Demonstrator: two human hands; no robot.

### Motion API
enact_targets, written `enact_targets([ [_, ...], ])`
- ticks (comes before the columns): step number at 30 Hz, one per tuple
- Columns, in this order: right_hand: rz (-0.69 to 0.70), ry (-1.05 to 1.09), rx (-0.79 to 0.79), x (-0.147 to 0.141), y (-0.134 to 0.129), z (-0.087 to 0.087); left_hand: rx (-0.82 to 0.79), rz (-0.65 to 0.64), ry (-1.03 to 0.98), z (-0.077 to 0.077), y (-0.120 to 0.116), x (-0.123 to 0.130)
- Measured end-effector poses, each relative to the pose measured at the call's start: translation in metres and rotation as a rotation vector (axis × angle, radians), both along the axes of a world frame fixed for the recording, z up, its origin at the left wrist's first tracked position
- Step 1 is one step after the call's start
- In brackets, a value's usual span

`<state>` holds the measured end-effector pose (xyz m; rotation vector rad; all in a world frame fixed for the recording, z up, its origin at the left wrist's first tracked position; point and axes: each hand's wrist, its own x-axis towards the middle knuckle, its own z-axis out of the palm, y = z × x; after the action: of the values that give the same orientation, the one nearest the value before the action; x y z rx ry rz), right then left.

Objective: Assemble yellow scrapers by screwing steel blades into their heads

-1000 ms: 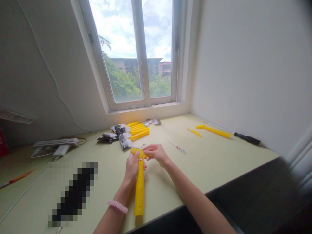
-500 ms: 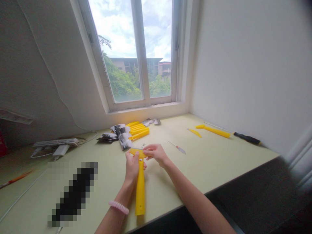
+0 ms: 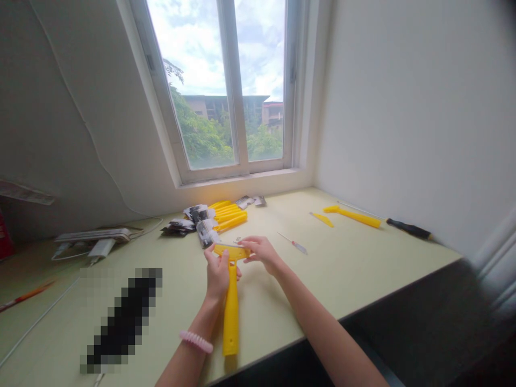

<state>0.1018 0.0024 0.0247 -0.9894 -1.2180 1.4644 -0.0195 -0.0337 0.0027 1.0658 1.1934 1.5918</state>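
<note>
A yellow scraper (image 3: 231,317) with a wide head and a long handle is held over the near part of the table, its handle pointing back toward me. My left hand (image 3: 218,271) is closed around the neck and left side of the head, thumb on top. At the head's right end, my right hand (image 3: 261,253) pinches the edge with thumb and fingers. A thin blade edge shows along the top of the head. Just beyond the head lie a few tiny metal pieces (image 3: 238,239), too small to name. A small screwdriver (image 3: 293,243) lies right of my right hand.
Several packaged yellow scrapers (image 3: 226,215) are piled near the window. Another scraper handle (image 3: 357,216), a loose yellow head piece (image 3: 322,219) and a black-handled screwdriver (image 3: 409,228) lie at the right. A power strip (image 3: 94,235) and a pixelated dark object (image 3: 124,320) are at the left.
My right hand has shifted slightly right along the scraper head, uncovering more of it. My left hand stays around the neck; the handle has swung very slightly left.
</note>
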Motion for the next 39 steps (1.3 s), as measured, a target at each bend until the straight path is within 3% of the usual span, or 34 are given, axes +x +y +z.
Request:
enact_targets([
  [3, -0.019, -0.034, -0.055, 0.006, 0.002, 0.001, 0.020, 0.005, -0.013, -0.001, 0.001, -0.001],
  [9, 0.158, -0.048, -0.096, 0.011, 0.001, -0.004, 0.010, -0.004, -0.026, -0.001, 0.001, -0.002],
  [15, 0.144, 0.041, -0.152, 0.006, 0.001, -0.007, -0.017, -0.009, -0.017, 0.001, 0.000, -0.002],
  [22, 0.106, -0.005, -0.125, 0.005, 0.003, -0.008, -0.049, -0.039, -0.046, -0.001, 0.002, -0.001],
  [25, 0.096, -0.014, -0.120, 0.005, 0.004, -0.007, -0.083, -0.111, -0.018, -0.003, 0.005, -0.001],
  [29, 0.089, -0.015, -0.106, 0.006, 0.002, -0.007, -0.153, -0.305, 0.014, -0.007, 0.008, -0.003],
  [32, 0.107, -0.029, -0.113, 0.005, 0.002, -0.009, -0.180, -0.346, -0.020, -0.008, 0.008, -0.005],
  [36, 0.127, -0.107, -0.100, 0.004, 0.008, -0.016, -0.171, -0.300, -0.055, -0.009, 0.010, -0.007],
  [39, -0.037, -0.226, -0.042, 0.004, 0.019, -0.025, -0.146, -0.175, -0.069, -0.009, 0.012, -0.010],
])
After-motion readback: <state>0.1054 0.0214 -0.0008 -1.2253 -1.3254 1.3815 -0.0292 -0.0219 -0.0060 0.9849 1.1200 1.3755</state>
